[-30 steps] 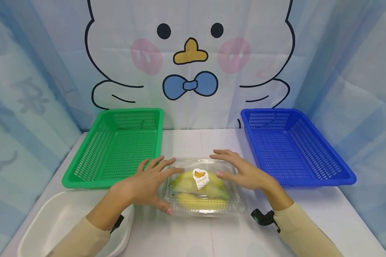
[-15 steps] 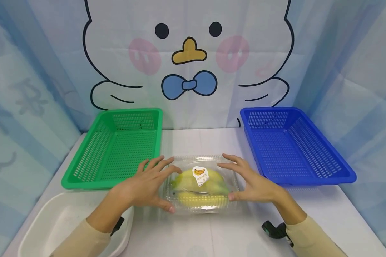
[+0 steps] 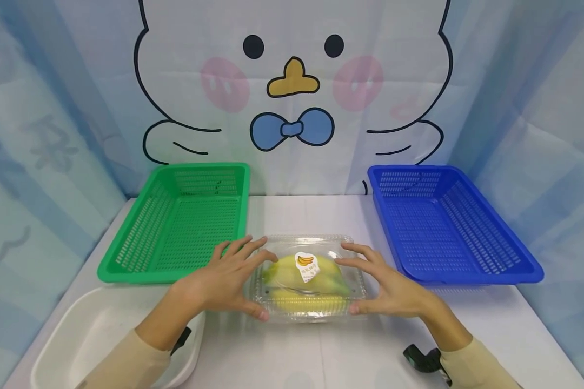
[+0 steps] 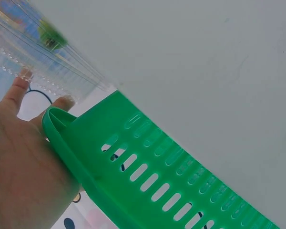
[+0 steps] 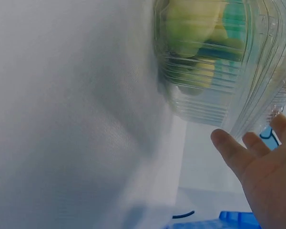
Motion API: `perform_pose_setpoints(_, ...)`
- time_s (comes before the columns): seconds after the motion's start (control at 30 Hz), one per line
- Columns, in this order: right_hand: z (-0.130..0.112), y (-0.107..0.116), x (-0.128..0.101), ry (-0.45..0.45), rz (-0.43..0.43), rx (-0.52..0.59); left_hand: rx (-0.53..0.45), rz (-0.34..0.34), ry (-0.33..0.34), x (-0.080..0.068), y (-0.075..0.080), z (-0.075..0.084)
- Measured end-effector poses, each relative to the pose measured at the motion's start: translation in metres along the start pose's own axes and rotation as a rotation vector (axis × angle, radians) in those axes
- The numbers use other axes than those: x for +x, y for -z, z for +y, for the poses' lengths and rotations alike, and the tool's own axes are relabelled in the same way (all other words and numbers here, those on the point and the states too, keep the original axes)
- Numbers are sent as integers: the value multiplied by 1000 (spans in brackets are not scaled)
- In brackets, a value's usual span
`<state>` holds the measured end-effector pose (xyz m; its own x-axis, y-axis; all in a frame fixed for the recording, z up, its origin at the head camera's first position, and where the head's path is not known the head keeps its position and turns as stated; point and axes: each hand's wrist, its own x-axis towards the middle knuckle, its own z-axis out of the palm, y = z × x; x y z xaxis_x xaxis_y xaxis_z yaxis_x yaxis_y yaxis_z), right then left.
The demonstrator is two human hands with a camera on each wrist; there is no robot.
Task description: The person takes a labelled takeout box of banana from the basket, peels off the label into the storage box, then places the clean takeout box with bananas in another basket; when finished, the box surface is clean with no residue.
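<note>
The white counter (image 3: 311,216) is carrying everything here, with the green basket (image 3: 175,221) sitting back left, the blue basket (image 3: 448,227) back right and a white tub (image 3: 78,340) at the near left corner. Right in the middle, between the two baskets, the clear clamshell box (image 3: 307,278) is lying flat on the counter with yellow-green bananas (image 3: 292,273) showing through the lid. The left hand (image 3: 224,281) is lying against its left side and the right hand (image 3: 394,286) against its right, fingers spread and nearly straight, thumbs at the near corners, so neither hand is really clamping yet. That is where trouble is likely sitting: thin slick plastic squeezed only by flat fingers may be buckling or sliding out, the lid may be popping open, and the weight of the fruit shifting inside could be tipping the box toward one hand. The small banana sticker (image 3: 305,265) on top is offering no grip at all.
</note>
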<state>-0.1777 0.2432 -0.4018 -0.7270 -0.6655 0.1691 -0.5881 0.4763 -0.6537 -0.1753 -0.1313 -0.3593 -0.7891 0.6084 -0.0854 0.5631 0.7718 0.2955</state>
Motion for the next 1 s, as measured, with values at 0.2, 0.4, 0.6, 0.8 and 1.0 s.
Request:
perform_pose_setpoints(0.2, 1, -1, -2, -3, 7, -4, 3, 2, -12, 0, 0, 1)
perform_pose_setpoints(0.4, 2, -2, -2, -14, 1, -6, -21, 5, -15, -1, 2, 1)
perform_pose_setpoints(0.6, 4, -4, -2, -10, 3, -7, -63, 13, -18, -1, 3, 2)
perform_pose_setpoints(0.8, 3, -5, -3, -8, 11, 0, -61, 68, -75, 5, 3, 7)
perform_pose_setpoints(1.0, 4, -6, -3, -4, 18, 2, -60, 122, -128, 12, 9, 16)
